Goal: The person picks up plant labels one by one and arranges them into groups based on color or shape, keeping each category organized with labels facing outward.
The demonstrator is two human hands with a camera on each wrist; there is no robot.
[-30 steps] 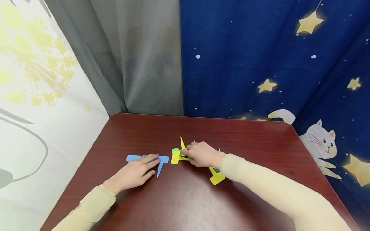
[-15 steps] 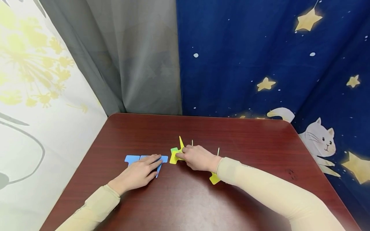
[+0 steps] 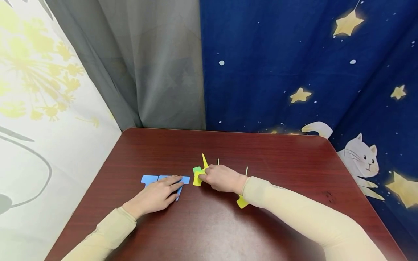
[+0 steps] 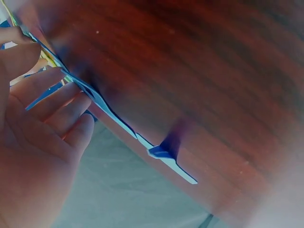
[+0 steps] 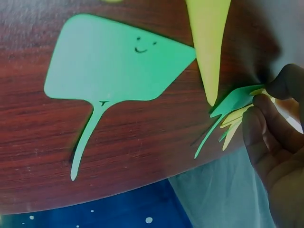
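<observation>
My left hand (image 3: 158, 195) rests with fingers extended on the blue T-shaped plant labels (image 3: 149, 179), which lie side by side at the left. In the left wrist view those blue labels (image 4: 173, 166) appear edge-on beyond the fingers. My right hand (image 3: 223, 178) pinches a yellow plant label (image 3: 197, 179) between thumb and fingers, right of the blue ones. Partly behind it are a green label (image 3: 197, 169) and a yellow spike (image 3: 204, 161) pointing away. In the right wrist view the fingertips (image 5: 255, 124) meet at the fanned yellow and green labels (image 5: 235, 102).
Another green label (image 5: 118, 61) with a drawn smiley lies near the right wrist, beside a yellow label's spike (image 5: 208, 52). A yellow label (image 3: 242, 202) shows partly under the right sleeve. The brown table (image 3: 163, 145) ends at curtains (image 3: 254, 72) behind.
My right hand has shifted slightly left and down, its fingers now farther over the yellow label. The left hand has slid a little to the right over the blue labels.
</observation>
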